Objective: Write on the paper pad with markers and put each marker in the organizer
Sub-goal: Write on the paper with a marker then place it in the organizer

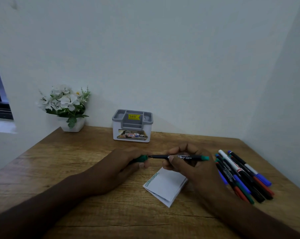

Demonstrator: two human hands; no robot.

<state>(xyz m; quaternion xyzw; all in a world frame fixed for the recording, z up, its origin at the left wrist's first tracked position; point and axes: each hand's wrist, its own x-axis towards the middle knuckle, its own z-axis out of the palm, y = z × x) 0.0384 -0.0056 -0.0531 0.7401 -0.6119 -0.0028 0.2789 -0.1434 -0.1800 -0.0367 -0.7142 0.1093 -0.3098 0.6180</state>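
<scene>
My right hand [185, 163] grips a black marker with a green end [188, 157], held level above the table with its tip pointing left. My left hand [128, 163] holds the green cap [142, 158] right at that tip. Below the hands lies the small white paper pad [164, 187] with a line of green scribble along its upper left edge. The grey and white organizer [132, 125] stands at the back of the table, against the wall; its compartments look empty.
A pile of several markers [244, 176] in black, red, blue and green lies at the right of the wooden table [59, 161]. A white pot of white flowers [68, 107] stands at the back left corner. Walls close the back and right sides.
</scene>
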